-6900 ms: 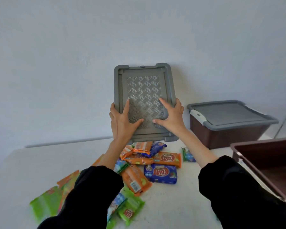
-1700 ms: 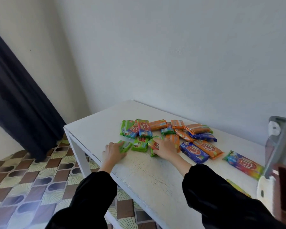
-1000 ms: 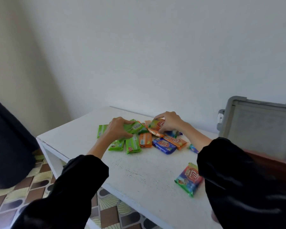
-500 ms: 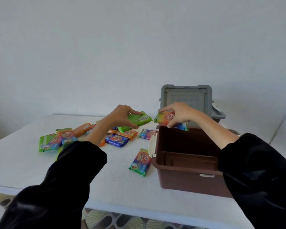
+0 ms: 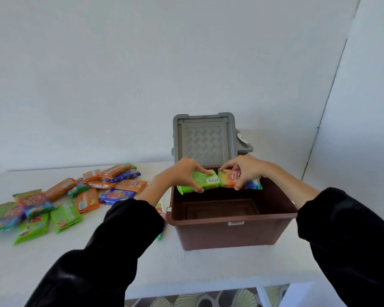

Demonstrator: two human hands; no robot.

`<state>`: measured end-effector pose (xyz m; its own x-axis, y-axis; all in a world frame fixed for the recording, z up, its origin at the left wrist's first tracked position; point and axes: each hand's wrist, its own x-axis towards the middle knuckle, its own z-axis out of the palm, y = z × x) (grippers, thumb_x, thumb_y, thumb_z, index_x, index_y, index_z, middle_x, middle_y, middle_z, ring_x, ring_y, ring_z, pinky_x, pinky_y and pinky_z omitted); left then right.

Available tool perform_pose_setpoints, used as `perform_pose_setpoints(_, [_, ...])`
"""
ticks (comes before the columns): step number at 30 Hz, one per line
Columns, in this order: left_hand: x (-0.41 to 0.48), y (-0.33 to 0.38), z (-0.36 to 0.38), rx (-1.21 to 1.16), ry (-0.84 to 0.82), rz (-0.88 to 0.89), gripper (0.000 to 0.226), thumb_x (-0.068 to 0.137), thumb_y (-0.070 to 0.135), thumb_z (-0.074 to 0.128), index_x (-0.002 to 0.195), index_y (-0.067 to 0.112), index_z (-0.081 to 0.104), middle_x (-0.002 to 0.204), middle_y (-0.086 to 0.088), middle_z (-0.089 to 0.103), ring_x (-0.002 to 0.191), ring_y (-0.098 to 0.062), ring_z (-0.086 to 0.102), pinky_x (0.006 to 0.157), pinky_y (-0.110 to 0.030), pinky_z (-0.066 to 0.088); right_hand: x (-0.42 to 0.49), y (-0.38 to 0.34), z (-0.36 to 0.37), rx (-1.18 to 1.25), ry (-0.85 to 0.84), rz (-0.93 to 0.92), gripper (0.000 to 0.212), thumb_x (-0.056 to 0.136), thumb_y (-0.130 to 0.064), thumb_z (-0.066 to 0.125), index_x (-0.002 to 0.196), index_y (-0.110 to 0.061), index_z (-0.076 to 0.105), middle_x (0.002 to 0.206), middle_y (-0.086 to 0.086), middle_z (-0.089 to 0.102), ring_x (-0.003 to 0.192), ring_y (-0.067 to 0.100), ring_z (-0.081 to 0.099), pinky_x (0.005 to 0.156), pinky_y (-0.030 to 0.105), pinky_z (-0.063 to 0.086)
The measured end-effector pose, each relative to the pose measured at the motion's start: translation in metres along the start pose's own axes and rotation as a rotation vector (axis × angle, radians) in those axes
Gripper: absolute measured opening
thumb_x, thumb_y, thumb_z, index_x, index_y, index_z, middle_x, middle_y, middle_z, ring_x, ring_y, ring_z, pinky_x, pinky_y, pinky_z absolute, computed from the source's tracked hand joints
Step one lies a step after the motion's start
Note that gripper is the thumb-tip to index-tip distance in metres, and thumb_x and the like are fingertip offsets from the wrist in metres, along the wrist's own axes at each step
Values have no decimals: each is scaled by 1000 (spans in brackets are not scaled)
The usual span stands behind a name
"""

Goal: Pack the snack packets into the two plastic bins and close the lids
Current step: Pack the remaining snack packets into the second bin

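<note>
Packet pair (image 5: 213, 181) held over the open brown bin (image 5: 231, 233).

On my feed the left hand (image 5: 182, 173) pinches the green packet (image 5: 195, 185) and the right hand (image 5: 246, 169) pinches the multicoloured packet (image 5: 231, 179), the two touching end to end above the bin's far rim. A grey lid (image 5: 205, 140) stands upright just behind the bin. Left of the bin I see loose packets (image 5: 75, 196) scattered on the white table (image 5: 208, 267).

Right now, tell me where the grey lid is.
In the head view, the grey lid stands upright just right of centre, directly behind the open brown bin and in front of the white wall.
</note>
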<state>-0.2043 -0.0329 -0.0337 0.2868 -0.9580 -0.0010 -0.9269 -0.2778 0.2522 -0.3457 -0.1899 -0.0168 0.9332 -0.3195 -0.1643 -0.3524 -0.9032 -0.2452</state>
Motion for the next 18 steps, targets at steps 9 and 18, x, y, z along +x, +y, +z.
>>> perform_pose_setpoints(9, [31, 10, 47, 134, -115, -20, 65, 70, 29, 78, 130, 31, 53, 119, -7, 56, 112, -23, 49, 96, -32, 38, 8, 26, 50, -183, 22, 46, 76, 64, -22, 81, 131, -31, 47, 127, 3, 55, 115, 23, 51, 89, 34, 46])
perform_pose_setpoints(18, [37, 13, 66, 291, -183, 10, 75, 71, 29, 77, 138, 32, 43, 128, -8, 52, 118, -27, 48, 98, -38, 40, 18, 38, 66, -277, -55, 8, 79, 67, -19, 80, 136, -25, 42, 132, 4, 52, 121, 23, 48, 94, 37, 46])
